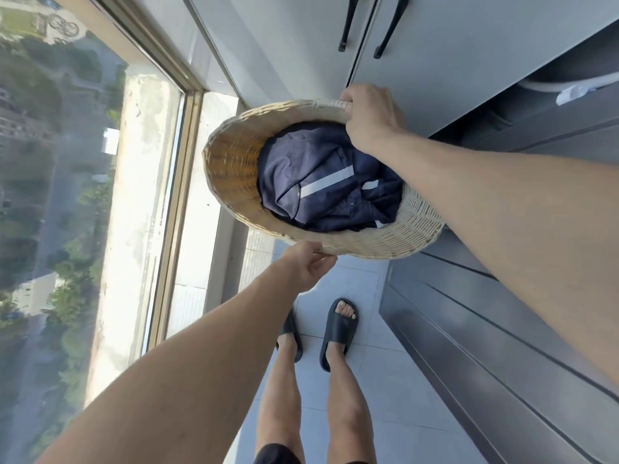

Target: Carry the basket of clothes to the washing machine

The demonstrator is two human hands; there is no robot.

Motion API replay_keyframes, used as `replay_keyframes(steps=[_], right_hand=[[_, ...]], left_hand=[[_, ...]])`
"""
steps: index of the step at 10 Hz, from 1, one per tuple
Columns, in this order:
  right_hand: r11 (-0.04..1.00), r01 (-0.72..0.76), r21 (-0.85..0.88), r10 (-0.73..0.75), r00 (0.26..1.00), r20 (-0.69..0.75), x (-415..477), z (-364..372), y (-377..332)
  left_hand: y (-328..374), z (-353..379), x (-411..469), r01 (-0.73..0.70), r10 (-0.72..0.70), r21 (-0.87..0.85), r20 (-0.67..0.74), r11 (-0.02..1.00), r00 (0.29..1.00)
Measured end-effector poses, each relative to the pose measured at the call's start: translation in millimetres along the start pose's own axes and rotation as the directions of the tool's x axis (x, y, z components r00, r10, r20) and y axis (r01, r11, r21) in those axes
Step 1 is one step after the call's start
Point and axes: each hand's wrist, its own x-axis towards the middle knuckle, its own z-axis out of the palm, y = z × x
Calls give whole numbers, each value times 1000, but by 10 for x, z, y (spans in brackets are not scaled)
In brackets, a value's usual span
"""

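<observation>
A round woven wicker basket (231, 169) hangs in the air in front of me, tilted so its opening faces me. Inside lie dark navy clothes (321, 182) with pale reflective stripes. My right hand (371, 118) is closed on the handle at the far rim. My left hand (306, 269) grips the near rim from below. No washing machine can be made out for certain; a rounded pale edge (569, 83) shows in a recess at the upper right.
A tall window (67, 195) with a gold frame runs along the left, looking down on trees and roads. Grey cabinet doors with black handles (392, 25) stand ahead, grey drawer fronts (485, 313) on the right. My feet in dark slippers (338, 329) stand on pale floor tiles.
</observation>
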Motion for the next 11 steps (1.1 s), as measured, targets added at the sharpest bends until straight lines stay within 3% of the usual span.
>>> replay_keyframes(steps=[2,5,8,10,11], right_hand=[[988,-104,117,102,995,20,-43,-121,213],[988,-122,94,111,987,112,-211,-119,353],[983,-166,79,147,968,203,-469,-59,574],[971,-182,157,133,950,281,-743,-44,579],[975,-165,151,123,959,256,-869,-16,611]], left_hand=[[-110,167,49,7,-7,-20,-20,1000,1000],[-167,221,76,69,-69,5,-52,998,996],[-267,332,117,15,-8,94,-73,995,997],[-166,269,-182,11,61,445,-147,895,987],[-63,165,-420,-25,224,699,-195,715,955]])
